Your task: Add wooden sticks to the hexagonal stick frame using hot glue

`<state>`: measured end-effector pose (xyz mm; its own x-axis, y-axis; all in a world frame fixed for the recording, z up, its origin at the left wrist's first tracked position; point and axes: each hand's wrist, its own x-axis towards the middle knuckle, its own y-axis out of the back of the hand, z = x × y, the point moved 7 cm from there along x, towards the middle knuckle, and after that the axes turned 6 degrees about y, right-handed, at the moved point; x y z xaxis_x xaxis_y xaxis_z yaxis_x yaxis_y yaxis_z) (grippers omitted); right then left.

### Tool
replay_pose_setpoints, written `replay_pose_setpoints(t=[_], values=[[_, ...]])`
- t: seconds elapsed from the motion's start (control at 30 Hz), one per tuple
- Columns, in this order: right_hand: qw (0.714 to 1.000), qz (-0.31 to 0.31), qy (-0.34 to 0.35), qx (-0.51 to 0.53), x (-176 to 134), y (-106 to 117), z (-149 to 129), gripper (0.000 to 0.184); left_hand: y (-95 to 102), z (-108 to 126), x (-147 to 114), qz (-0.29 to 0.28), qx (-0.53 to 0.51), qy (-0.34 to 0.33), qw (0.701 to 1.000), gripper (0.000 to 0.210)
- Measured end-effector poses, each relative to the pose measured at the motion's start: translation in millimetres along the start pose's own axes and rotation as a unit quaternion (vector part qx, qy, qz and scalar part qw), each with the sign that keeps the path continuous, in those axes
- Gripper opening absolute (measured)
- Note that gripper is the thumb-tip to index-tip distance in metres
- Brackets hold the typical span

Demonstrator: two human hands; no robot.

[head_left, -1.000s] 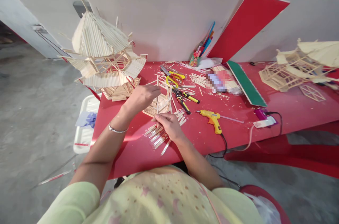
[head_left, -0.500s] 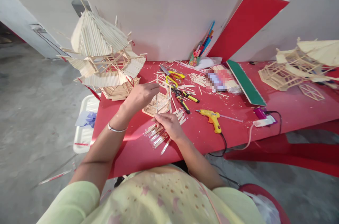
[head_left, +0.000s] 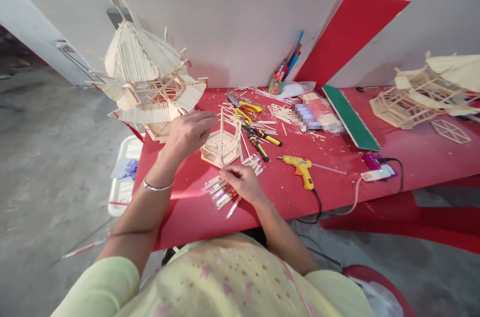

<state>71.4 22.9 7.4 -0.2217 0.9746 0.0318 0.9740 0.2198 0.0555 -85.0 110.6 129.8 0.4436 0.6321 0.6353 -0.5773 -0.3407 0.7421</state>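
Note:
A small hexagonal frame of wooden sticks (head_left: pixel 216 159) lies on the red table in front of me, with a few thin posts upright along its rim. My left hand (head_left: pixel 192 133) hovers just left of its front post, empty, with the fingers stretched out and loosely bent. Close to the front corner of the frame is my right hand (head_left: pixel 243 183), thumb and index finger slightly apart and nothing visible between them. Beneath that hand lie loose sticks in clear plastic wrappers (head_left: pixel 225 197).
A tall stick pavilion (head_left: pixel 146 57) stands at the left, another stick model (head_left: pixel 405 102) at the right. Yellow-handled scissors (head_left: pixel 247 107), black-and-yellow pliers (head_left: pixel 258 141) and a yellow glue gun (head_left: pixel 303 169) lie among scattered sticks. A power strip (head_left: pixel 377 172) sits near the table edge.
My left hand has left the top of the front post and moved left and down. My right hand has drawn back slightly from the post's foot. The post stands unsupported.

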Motion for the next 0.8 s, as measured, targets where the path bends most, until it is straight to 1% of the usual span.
replay_pose_setpoints(t=[0.17,0.23,0.3,0.37,0.43,0.5,0.57,0.63,0.67,0.73,0.8], values=[[0.999,0.015,0.025,-0.023,-5,13,1,0.024,10.4,2,-21,0.031,-0.010,0.037,0.999,0.034],[0.999,0.023,0.027,-0.022,-8,18,2,0.023,12.9,3,-32,0.044,-0.014,0.071,0.996,0.030],[0.999,0.026,0.027,-0.019,-11,22,3,0.025,15.1,1,-46,0.080,-0.021,0.124,0.989,0.023],[0.999,0.030,0.035,-0.028,-14,27,2,0.026,14.3,-5,-64,0.130,-0.037,0.197,0.971,0.020],[0.996,0.043,0.052,-0.050,-16,35,-4,0.027,8.6,-13,-86,0.179,-0.048,0.276,0.943,0.020],[0.993,0.058,0.076,-0.073,-15,45,-15,0.027,-2.2,-19,-106,0.212,-0.062,0.325,0.919,0.020],[0.986,0.070,0.108,-0.104,-9,55,-32,0.028,-15.6,-25,-121,0.231,-0.081,0.357,0.902,0.019],[0.971,0.091,0.152,-0.161,3,64,-51,0.028,-28.9,-29,-131,0.240,-0.104,0.373,0.890,0.018],[0.958,0.109,0.176,-0.199,12,68,-61,0.029,-35.2,-31,-134,0.241,-0.121,0.380,0.885,0.017],[0.922,0.152,0.223,-0.278,32,71,-78,0.029,-46.8,-34,-138,0.240,-0.159,0.391,0.874,0.019],[0.890,0.182,0.255,-0.331,56,69,-85,0.031,-57.4,-34,-139,0.222,-0.191,0.399,0.869,0.029]])
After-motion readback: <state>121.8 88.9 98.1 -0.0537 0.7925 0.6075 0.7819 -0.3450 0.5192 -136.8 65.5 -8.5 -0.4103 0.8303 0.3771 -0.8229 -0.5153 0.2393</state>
